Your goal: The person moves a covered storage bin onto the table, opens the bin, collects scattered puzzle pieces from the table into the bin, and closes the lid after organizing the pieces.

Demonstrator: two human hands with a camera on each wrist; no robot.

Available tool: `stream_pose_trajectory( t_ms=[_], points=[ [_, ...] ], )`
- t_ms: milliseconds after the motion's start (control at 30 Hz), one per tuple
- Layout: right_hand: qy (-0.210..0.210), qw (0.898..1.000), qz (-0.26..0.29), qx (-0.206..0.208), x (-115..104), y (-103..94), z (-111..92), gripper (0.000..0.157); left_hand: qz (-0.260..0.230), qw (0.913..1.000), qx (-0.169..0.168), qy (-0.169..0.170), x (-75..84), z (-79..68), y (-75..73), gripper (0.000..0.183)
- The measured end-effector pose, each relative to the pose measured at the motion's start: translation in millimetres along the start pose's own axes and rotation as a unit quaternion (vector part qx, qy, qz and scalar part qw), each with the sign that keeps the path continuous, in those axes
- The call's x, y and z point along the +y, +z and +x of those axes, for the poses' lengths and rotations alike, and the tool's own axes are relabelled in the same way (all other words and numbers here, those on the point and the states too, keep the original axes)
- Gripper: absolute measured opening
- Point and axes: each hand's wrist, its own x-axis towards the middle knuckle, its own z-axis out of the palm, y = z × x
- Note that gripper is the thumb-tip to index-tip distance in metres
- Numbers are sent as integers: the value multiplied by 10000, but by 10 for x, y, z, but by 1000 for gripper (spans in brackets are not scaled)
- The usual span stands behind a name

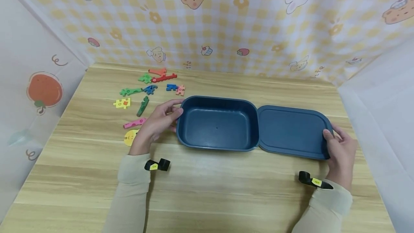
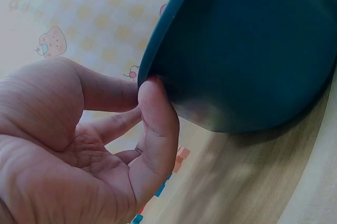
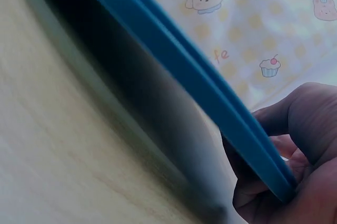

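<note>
A dark blue rectangular plastic box with rounded corners faces up, its bare bottom showing. My left hand pinches the rim at its left end, thumb on the rim and fingers against the outside wall. In the left wrist view, thumb and fingers meet at the edge of the box. A matching flat lid lies level to the right, its left edge right at the box's right side. With the thumb on top and fingers beneath, my right hand grips the lid's right end. In the right wrist view a shadow falls below the lid.
Several coloured puzzle pieces lie scattered at the back left of the wooden table, among them a red strip, a yellow piece and a dark green one. A round yellow piece sits beside the left wrist. A checked curtain closes the back.
</note>
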Motion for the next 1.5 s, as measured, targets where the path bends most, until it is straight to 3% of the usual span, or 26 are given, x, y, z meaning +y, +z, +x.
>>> stream_pose_trajectory(
  t_ms=[267, 333, 500, 700, 933, 1100, 1333, 1500],
  points=[
    [-172, 9971, -647, 369, 23, -48, 29, 59, 8, 10000, -32, -18, 14, 11, 11, 49],
    [-356, 9926, -1088, 401, 37, -65, 42, 60, -7, 10000, -43, -11, 16, 10, 15, 49],
    [-884, 9634, -2500, 386, 88, -105, 65, 60, 5, 10000, -85, 6, 11, 4, 27, 50],
    [-1259, 9352, -3303, 221, 99, -122, 62, 59, 81, 9999, -150, 13, 47, -1, 9, 50],
    [-1585, 9238, -3482, 142, 113, -85, 87, 47, 21, 9999, -142, -16, 14, 8, -5, 50],
    [-1682, 9157, -3647, 151, 114, -84, 113, 47, -39, 9999, -165, -23, -10, 2, -7, 50],
    [-2120, 8947, -3926, 205, 33, -8, 70, 55, -45, 9999, -109, 29, -13, -17, -25, 51],
    [-2572, 9004, -3479, 463, -41, 109, -21, 49, -79, 9999, -141, 25, 0, 0, -6, 50]
  ],
)
